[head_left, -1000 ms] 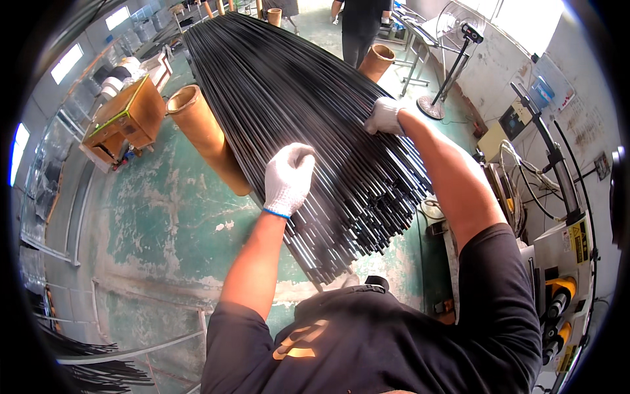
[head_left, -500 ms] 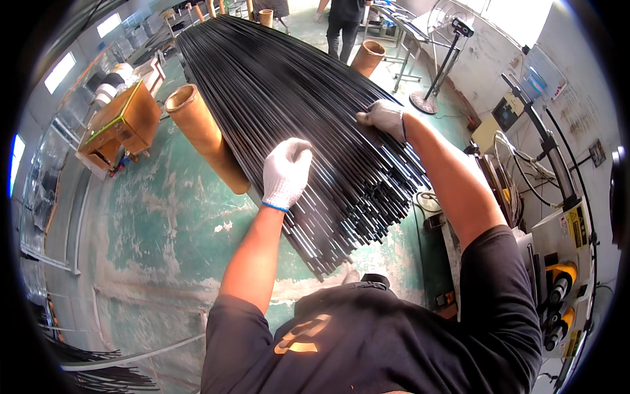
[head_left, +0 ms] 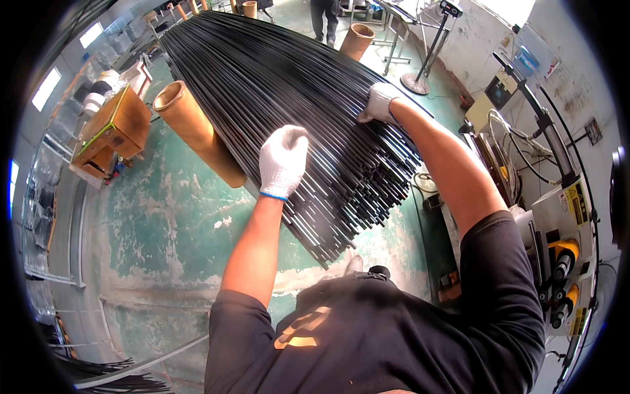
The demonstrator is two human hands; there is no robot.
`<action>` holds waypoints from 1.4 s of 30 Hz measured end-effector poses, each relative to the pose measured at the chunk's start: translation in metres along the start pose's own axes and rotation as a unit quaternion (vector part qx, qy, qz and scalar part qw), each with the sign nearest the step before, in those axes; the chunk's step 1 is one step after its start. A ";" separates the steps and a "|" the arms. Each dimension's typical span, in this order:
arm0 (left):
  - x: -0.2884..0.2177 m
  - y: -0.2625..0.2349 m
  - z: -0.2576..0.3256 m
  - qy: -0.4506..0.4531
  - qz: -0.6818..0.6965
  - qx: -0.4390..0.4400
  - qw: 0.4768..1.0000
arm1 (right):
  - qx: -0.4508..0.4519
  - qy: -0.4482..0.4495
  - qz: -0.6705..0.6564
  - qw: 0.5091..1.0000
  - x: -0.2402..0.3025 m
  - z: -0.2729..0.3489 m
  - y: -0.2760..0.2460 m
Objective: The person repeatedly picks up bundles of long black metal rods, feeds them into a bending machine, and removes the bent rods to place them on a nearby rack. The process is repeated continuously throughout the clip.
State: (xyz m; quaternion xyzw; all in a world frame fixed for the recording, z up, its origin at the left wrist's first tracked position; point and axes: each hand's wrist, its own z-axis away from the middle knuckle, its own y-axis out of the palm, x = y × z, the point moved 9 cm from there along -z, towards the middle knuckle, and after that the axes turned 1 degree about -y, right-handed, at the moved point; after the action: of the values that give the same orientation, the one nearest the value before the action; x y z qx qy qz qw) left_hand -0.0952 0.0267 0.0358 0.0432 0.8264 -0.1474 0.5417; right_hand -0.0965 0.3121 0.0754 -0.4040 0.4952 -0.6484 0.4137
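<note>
A long, dense bundle of thin black tubes [head_left: 262, 79] stretches from the far left toward me, its cut ends uneven near my body. My left hand [head_left: 283, 162], in a white knit glove with a blue cuff, is closed over the bundle's left side. Whatever its curled fingers hold is hidden. Farther right, my right hand [head_left: 380, 104], also in a white glove, bends down onto the right side of the bundle. Its fingers close around some of the tubes, with the fingertips partly hidden.
A thick brown cardboard tube [head_left: 200, 134] leans along the left side, and another brown tube [head_left: 357, 42] stands beyond the bundle. At left is a wooden desk [head_left: 113, 131]. Right of me are a stand with a round base [head_left: 415, 83] and equipment with cables [head_left: 518, 141]. Behind, a person [head_left: 324, 18] stands.
The view has shifted, so the scene sits higher. My right hand has turned its fingers farther down onto the tubes. My left hand stays closed in nearly the same place over the bundle.
</note>
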 end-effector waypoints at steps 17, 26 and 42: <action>0.008 -0.003 -0.003 0.017 0.018 -0.013 1.000 | -0.056 -0.051 0.098 0.992 0.057 0.016 0.002; 0.000 0.004 -0.003 -0.024 0.097 0.026 0.995 | -0.007 -0.055 -0.129 0.990 0.025 0.111 0.004; -0.023 0.162 -0.047 -0.444 0.509 0.141 0.724 | -0.342 0.297 0.149 0.879 -0.138 0.678 -0.013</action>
State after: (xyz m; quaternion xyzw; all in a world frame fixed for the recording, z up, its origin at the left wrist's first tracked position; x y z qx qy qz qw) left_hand -0.0900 0.1962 0.0419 0.4629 0.3149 0.0328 0.8279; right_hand 0.5799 0.2347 0.1966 -0.2306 0.8398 -0.4592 0.1753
